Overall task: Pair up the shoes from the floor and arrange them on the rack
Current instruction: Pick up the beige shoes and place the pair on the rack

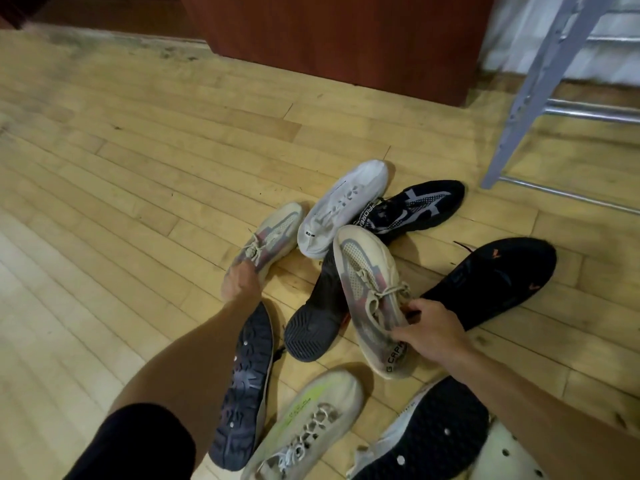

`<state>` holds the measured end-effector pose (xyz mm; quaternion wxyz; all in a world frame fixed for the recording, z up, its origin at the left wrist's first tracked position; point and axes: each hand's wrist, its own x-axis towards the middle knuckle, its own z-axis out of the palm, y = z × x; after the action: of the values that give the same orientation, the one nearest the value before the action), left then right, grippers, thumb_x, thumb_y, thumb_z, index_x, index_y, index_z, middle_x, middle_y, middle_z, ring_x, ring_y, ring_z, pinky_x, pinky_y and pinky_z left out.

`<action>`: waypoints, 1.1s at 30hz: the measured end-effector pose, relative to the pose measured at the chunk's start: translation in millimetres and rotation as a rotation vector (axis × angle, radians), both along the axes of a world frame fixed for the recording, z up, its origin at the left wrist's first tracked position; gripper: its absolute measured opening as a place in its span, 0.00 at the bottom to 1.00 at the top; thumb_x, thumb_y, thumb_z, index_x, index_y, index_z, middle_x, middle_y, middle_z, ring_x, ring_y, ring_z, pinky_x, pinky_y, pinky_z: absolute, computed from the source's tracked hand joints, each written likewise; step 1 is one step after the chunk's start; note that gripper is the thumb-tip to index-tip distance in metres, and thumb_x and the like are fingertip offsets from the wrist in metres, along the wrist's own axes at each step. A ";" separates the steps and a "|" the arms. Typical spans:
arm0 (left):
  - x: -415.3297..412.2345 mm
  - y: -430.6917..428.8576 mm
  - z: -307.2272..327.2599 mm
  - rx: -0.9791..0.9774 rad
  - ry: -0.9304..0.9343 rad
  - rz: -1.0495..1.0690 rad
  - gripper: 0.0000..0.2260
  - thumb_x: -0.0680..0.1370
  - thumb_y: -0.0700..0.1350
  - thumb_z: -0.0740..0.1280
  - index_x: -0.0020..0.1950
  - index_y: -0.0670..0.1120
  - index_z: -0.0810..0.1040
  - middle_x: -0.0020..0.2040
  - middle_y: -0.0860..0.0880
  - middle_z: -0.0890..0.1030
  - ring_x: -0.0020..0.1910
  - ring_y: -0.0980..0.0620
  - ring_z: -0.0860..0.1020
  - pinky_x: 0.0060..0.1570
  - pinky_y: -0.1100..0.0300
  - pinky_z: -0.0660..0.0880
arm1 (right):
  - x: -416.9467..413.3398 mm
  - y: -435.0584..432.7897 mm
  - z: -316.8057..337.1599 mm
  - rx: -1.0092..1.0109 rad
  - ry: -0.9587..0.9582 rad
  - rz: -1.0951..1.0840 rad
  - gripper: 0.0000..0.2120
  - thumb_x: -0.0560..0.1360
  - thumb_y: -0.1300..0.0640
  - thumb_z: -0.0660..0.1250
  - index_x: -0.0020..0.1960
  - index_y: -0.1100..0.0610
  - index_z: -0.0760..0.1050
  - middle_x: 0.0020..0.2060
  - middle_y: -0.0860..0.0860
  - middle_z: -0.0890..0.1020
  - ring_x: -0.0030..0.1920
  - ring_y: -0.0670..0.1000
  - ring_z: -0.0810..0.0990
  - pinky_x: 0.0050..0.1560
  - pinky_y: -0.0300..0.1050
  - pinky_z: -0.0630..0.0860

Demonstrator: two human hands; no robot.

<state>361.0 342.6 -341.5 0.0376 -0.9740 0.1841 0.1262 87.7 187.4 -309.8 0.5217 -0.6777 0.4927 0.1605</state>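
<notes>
Several shoes lie jumbled on the wooden floor [145,174]. My right hand [429,329] grips the collar of a beige sneaker with grey and red mesh [367,292]. Its matching beige sneaker [273,233] lies to the left, and my left hand [240,280] is closed on its heel. A white sneaker [343,206] and a black sneaker with grey stripes [412,209] lie behind them. A black shoe with orange marks [491,282] lies at the right. The metal rack [540,81] stands at the upper right.
Closer to me lie an upturned dark-soled shoe [242,393], a black shoe on its side [318,320], a cream sneaker with a lime stripe [311,417] and an upturned white shoe with a black sole [429,431]. A reddish wooden cabinet [339,39] stands behind.
</notes>
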 end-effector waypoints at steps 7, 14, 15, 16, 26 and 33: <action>-26.5 5.1 47.9 -0.282 -0.029 -0.157 0.11 0.78 0.39 0.58 0.52 0.41 0.80 0.51 0.40 0.80 0.49 0.40 0.78 0.43 0.55 0.68 | 0.5 3.4 11.8 0.000 -0.052 0.006 0.13 0.67 0.52 0.74 0.51 0.51 0.79 0.42 0.48 0.83 0.45 0.50 0.80 0.48 0.47 0.79; -95.8 18.3 88.3 -0.298 0.350 -0.247 0.08 0.76 0.43 0.67 0.53 0.44 0.82 0.45 0.51 0.82 0.44 0.55 0.77 0.39 0.68 0.68 | 2.4 28.3 31.1 -0.008 -0.034 -0.026 0.10 0.70 0.51 0.73 0.45 0.53 0.74 0.38 0.47 0.77 0.41 0.48 0.76 0.47 0.45 0.75; -109.8 23.3 87.5 -0.300 0.439 -0.297 0.08 0.76 0.43 0.67 0.53 0.44 0.82 0.45 0.52 0.82 0.44 0.56 0.77 0.39 0.70 0.68 | 0.1 31.0 31.5 -0.007 -0.016 -0.026 0.11 0.70 0.51 0.73 0.44 0.55 0.74 0.38 0.47 0.78 0.41 0.48 0.77 0.46 0.45 0.76; -122.4 29.3 84.8 -0.327 0.511 -0.337 0.08 0.77 0.44 0.67 0.54 0.45 0.82 0.46 0.52 0.82 0.44 0.57 0.77 0.41 0.71 0.69 | -3.6 32.9 31.2 -0.013 0.007 -0.014 0.12 0.69 0.51 0.73 0.45 0.57 0.75 0.39 0.48 0.79 0.41 0.49 0.78 0.46 0.46 0.77; -165.1 68.0 18.3 -0.600 0.764 0.481 0.27 0.72 0.63 0.65 0.61 0.43 0.75 0.52 0.44 0.80 0.49 0.44 0.80 0.47 0.50 0.79 | -36.5 34.0 31.0 0.034 0.104 -0.074 0.17 0.71 0.52 0.73 0.54 0.62 0.78 0.50 0.56 0.82 0.48 0.54 0.82 0.33 0.41 0.79; -179.0 51.9 35.0 -0.509 0.913 0.547 0.07 0.75 0.43 0.70 0.51 0.42 0.79 0.51 0.43 0.82 0.50 0.48 0.80 0.49 0.54 0.78 | -50.5 38.2 27.1 0.228 0.145 -0.012 0.23 0.79 0.49 0.63 0.68 0.63 0.69 0.64 0.61 0.75 0.52 0.63 0.82 0.46 0.55 0.84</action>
<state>182.0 394.5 -306.5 -0.3143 -0.8116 -0.0515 0.4898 37.2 225.6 -282.7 0.5592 -0.5978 0.5117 0.2609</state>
